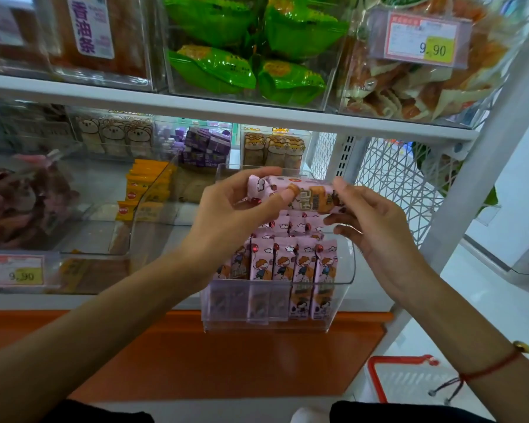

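Observation:
A pink snack packet (306,193) with cartoon print lies sideways in the air above a clear plastic bin (342,279). My left hand (235,212) pinches its left end between thumb and fingers. My right hand (370,221) grips its right end, fingers curled under it. The bin juts out from the lower shelf and holds several matching pink packets (287,264) standing upright in rows.
Clear bins hold yellow packets (144,190), purple boxes (202,145) and bear-print packets (113,132). The upper shelf (196,105) carries green packets (242,71) and a 9.90 price tag (422,41). A white wire panel (400,178) closes the shelf's right side. A red basket (409,380) sits on the floor.

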